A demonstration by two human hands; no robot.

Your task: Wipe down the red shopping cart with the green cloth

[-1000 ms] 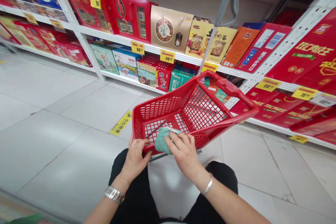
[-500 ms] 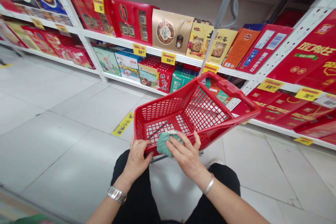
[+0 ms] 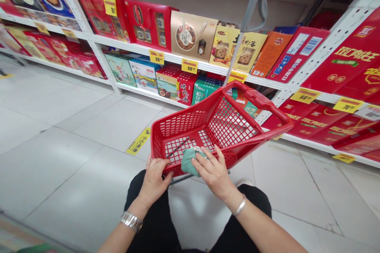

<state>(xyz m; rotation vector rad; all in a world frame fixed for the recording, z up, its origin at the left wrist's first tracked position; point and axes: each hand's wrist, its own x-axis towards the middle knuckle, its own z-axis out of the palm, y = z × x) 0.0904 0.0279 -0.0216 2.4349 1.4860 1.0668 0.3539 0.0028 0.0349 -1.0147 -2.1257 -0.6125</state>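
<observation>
A red plastic shopping cart (image 3: 190,114) with lattice walls stands between my knees; its basket holds nothing that I can see. My left hand (image 3: 156,176) is closed over the cart's near left corner, fingers curled over the rim. Under the fingers of my right hand (image 3: 212,170) is a green cloth (image 3: 189,161), gripped and pressed against the near rim, right of my left hand. Part of the cloth is covered by those fingers.
Behind the cart run white shelves (image 3: 139,47) with boxed goods and yellow price tags. A grey-handled pole (image 3: 251,12) rises behind the cart's handle (image 3: 264,101). A yellow strip (image 3: 138,141) is stuck to the tiled floor at left.
My right hand and the green cloth have slid slightly to the right along the near rim. My left hand keeps its place on the corner, and the cart stands almost still.
</observation>
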